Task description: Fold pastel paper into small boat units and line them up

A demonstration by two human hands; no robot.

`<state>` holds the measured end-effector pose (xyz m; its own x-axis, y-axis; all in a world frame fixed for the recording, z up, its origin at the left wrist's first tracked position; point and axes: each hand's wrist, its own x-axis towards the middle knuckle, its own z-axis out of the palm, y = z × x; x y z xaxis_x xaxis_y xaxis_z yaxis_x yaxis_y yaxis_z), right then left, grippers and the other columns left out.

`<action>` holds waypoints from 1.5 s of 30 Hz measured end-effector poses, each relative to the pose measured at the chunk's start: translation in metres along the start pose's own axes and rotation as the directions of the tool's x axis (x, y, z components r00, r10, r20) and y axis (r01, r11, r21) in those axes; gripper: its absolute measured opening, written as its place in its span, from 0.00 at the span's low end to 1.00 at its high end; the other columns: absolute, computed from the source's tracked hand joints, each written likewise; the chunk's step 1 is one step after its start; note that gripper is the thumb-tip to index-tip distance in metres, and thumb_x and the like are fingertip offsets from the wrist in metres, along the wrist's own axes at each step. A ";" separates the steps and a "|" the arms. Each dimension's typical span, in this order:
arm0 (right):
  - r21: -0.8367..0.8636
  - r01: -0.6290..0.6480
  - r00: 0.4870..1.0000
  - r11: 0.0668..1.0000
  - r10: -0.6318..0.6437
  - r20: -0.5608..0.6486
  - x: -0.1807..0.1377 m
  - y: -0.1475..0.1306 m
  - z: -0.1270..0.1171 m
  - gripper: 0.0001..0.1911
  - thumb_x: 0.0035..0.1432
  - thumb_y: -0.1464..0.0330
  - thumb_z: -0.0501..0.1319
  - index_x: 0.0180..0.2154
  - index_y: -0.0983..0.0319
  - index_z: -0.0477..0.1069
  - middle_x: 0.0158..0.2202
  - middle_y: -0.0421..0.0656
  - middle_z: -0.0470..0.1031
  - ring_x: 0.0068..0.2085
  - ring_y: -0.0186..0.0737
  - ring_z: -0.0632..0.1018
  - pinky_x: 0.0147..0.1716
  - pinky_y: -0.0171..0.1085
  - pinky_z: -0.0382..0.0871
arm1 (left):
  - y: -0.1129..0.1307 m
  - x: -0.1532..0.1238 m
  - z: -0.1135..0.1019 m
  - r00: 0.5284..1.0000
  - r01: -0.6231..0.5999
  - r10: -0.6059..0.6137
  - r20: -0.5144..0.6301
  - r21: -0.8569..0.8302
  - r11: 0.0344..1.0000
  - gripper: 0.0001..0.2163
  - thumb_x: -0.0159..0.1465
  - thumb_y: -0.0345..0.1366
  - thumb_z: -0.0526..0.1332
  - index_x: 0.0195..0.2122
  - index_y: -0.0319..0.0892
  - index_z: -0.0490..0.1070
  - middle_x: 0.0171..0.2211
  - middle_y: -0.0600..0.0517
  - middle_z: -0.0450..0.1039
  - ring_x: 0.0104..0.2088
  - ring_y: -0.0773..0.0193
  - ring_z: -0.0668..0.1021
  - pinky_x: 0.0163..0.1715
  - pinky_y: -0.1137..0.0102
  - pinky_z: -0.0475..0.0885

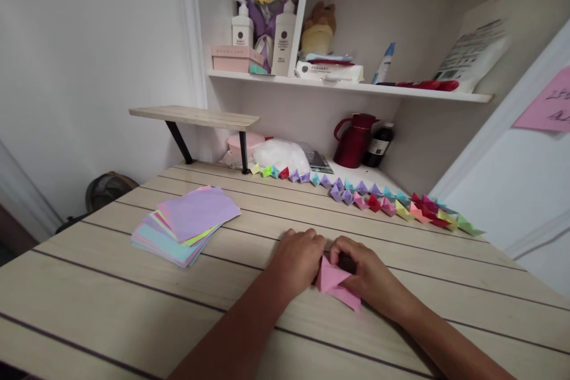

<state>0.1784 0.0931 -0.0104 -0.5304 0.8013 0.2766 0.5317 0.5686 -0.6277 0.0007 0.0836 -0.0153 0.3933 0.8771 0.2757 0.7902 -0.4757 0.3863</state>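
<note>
A partly folded pink paper (335, 282) lies on the wooden table (98, 303) between my hands. My left hand (297, 260) is curled, its fingers pressing down on the paper's left edge. My right hand (366, 269) is closed around the paper's right side, with a pink flap sticking out below it. A stack of coloured paper sheets (187, 222), lilac on top, rests to the left of my hands. A long row of small folded paper shapes (369, 199) in several colours runs along the table's far side.
A small raised wooden shelf (196, 116) stands at the table's back left. A red jug (355, 139), a dark bottle (378, 143) and a plastic bag (281, 156) sit at the back. A wall shelf (347, 86) above carries bottles and boxes. A pink note (545, 107) hangs at right.
</note>
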 end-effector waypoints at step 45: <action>-0.095 -0.123 0.992 0.988 0.119 -0.043 0.006 0.025 -0.010 0.05 0.49 0.69 0.63 0.27 0.59 0.67 0.26 0.37 0.69 0.31 0.37 0.68 0.31 0.34 0.58 | 0.014 0.006 0.015 0.933 0.295 -0.337 -0.123 -0.272 0.916 0.03 0.57 0.36 0.59 0.31 0.45 0.66 0.26 0.58 0.72 0.31 0.65 0.74 0.42 0.67 0.63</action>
<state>0.1955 0.1142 -0.0169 -0.4343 0.8706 0.2310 0.6532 0.4810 -0.5848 0.0217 0.0834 -0.0212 0.0429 0.9711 0.2349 0.7121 -0.1946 0.6745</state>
